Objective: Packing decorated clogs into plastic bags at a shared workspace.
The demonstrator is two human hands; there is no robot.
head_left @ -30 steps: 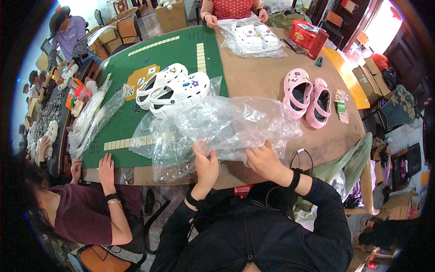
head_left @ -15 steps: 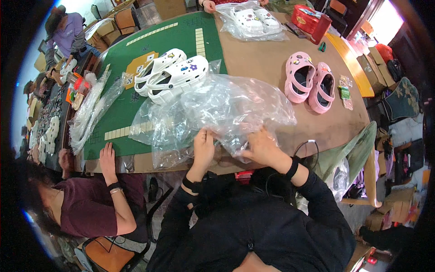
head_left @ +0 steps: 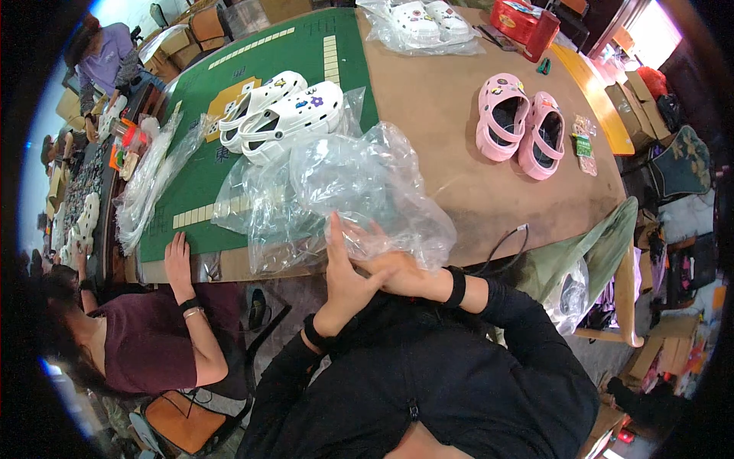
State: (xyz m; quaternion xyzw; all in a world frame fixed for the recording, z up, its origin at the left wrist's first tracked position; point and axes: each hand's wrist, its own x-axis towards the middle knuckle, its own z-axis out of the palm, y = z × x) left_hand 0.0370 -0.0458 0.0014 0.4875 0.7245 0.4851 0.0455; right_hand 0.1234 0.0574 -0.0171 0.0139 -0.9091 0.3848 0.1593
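Note:
A crumpled clear plastic bag lies spread at the table's near edge, in front of me. My left hand is at its near side, open, with the fingers straight up and the thumb apart. Just right of it, my right hand reaches leftward into the folds of the bag. Its fingers look stretched out, blurred through the film. Behind the bag stands a pair of white clogs with charms. Farther right sits a pair of pink clogs, also with charms.
More clear bags lie on the green mat at left. Bagged white clogs, a red case and a small packet are on the brown tabletop. A co-worker's hand rests on the near left edge.
My right hand has moved left, close to my left hand, drawing the bag's right side leftward. My left hand's fingers have opened. At the far edge, another person's hands have left the view.

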